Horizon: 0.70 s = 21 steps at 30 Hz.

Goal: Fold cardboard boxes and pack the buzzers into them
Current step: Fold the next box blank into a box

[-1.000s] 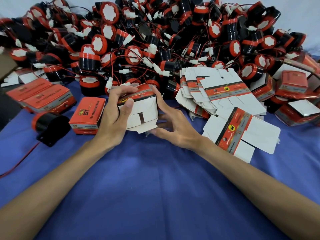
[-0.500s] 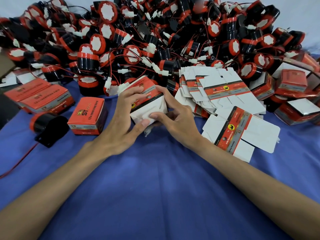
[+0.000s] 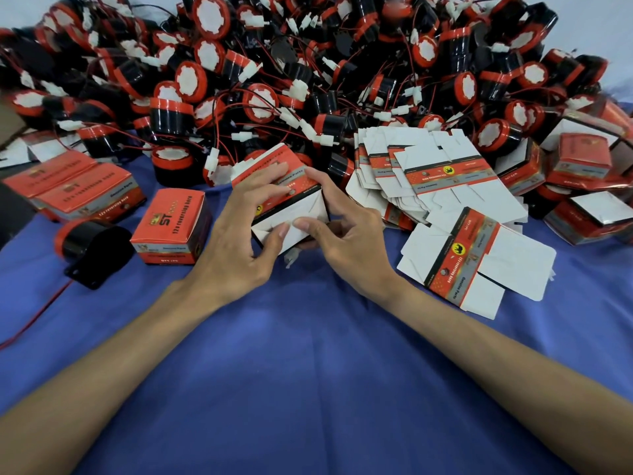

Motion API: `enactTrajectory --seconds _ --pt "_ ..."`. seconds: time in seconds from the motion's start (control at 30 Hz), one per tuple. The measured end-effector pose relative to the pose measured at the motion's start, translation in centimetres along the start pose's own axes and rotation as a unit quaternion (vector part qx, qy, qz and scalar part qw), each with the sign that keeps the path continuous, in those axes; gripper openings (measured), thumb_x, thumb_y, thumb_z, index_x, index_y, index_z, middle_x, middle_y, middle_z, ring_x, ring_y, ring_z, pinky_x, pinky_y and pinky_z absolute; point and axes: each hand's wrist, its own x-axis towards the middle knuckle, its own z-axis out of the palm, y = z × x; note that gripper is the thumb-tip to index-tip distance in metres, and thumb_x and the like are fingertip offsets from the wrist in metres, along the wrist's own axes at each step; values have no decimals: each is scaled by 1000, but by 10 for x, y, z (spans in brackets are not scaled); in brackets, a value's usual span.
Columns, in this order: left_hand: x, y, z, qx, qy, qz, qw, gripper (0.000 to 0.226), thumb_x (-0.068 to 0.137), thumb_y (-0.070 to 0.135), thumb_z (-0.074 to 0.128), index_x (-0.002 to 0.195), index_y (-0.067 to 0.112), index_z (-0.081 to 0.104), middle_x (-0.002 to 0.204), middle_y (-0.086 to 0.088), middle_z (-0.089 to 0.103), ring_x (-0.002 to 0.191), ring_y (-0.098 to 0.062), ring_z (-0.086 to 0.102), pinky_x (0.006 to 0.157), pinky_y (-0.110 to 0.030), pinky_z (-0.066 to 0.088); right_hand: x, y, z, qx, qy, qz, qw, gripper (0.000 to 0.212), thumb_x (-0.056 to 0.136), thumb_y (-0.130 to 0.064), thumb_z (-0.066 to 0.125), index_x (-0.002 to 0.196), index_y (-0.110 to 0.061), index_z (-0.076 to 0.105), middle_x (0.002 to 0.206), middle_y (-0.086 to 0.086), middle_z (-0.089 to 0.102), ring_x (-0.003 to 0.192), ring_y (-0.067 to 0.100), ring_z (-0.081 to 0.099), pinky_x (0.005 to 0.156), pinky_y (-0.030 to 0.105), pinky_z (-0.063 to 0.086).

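One box [image 3: 305, 209] is in work at the middle of the blue-clothed surface [image 3: 308, 389]: my left hand [image 3: 236, 248] and right hand [image 3: 352, 248] both curl round it, thumbs pressing its white end flaps in, contents not visible. Three closed boxes [image 3: 168, 228] stand toward the left edge, with more I cannot count at the right edge. Outstanding: one loose buzzer [image 3: 92, 248] by the left edge, a heap of buzzers [image 3: 308, 63] beyond counting along the far edge, one separate flat blank [image 3: 476, 258] and a fanned stack of blanks [image 3: 428, 173], so I judge the job barely begun.

Closed box [image 3: 170, 228], left of held box [image 3: 310, 209]: we read "ST", "12v reversing horn". Flat carton [image 3: 459, 265], right of it: "Genuine Parts".
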Motion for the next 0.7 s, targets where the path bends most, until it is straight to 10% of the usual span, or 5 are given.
enactTrajectory --seconds 0.27,0.7 --pt "1 0 -1 -3 -3 7 1000 45 90 7 60 131 17 45 147 2 41 141 -16 35 113 -29 32 -1 3 2 -27 27 -1 999 57 87 -5 68 131 -36 51 86 -4 74 71 10 73 67 30 61" --pt "3 0 0 -13 5 3 1000 52 86 3 60 132 21 43 144 7 43 137 -17 39 108 -40 40 1 -1 4 -132 48 -41 989 54 86 -7 71 135 -20 53 80 8 74 63 13 70 64 38 58"
